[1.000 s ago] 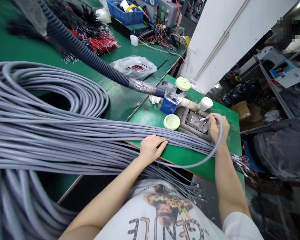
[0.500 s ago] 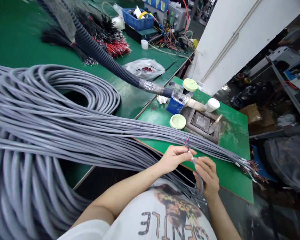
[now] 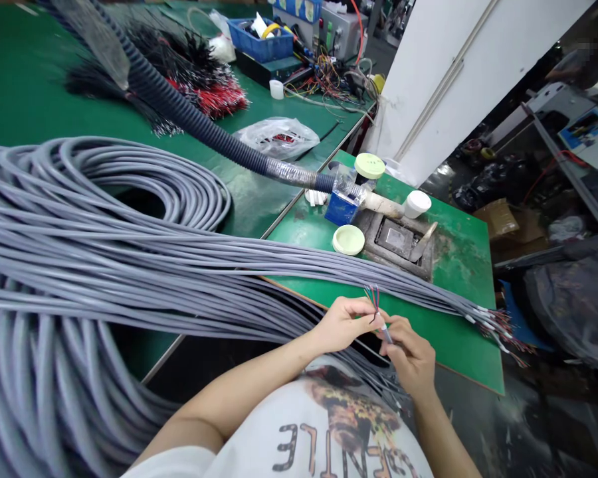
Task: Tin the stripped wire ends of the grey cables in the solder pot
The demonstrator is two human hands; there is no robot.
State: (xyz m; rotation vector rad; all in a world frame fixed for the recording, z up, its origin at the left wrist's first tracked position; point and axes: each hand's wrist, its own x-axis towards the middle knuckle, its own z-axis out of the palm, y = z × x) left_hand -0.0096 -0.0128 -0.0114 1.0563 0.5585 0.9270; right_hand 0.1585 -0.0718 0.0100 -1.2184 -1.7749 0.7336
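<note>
One grey cable [image 3: 387, 333] has its end up between my hands, in front of my shirt. Thin coloured wires [image 3: 375, 297] fan out from that end, above a short white band. My left hand [image 3: 349, 325] is closed, with thumb and forefinger pinching the wires near the white band. Just below, my right hand [image 3: 412, 355] grips the cable's grey jacket; its fingertips are close to those of the left. Behind both hands a bundle of grey cables [image 3: 319, 263] runs across the green board, its stripped, coloured wire ends [image 3: 503, 328] lying at the right.
Large grey cable coils [image 3: 179, 192] cover the left side. On the green board [image 3: 468, 265] stand a soot-stained square pot [image 3: 398, 242], a pale green dish [image 3: 348, 239] and a white cup [image 3: 417, 204]. A dark corrugated hose [image 3: 219, 139] crosses above the table.
My right hand has turned, its thumb now lying along the cable. The cable's bend below that hand no longer shows. The wires stand a little more spread, and the view has shifted slightly.
</note>
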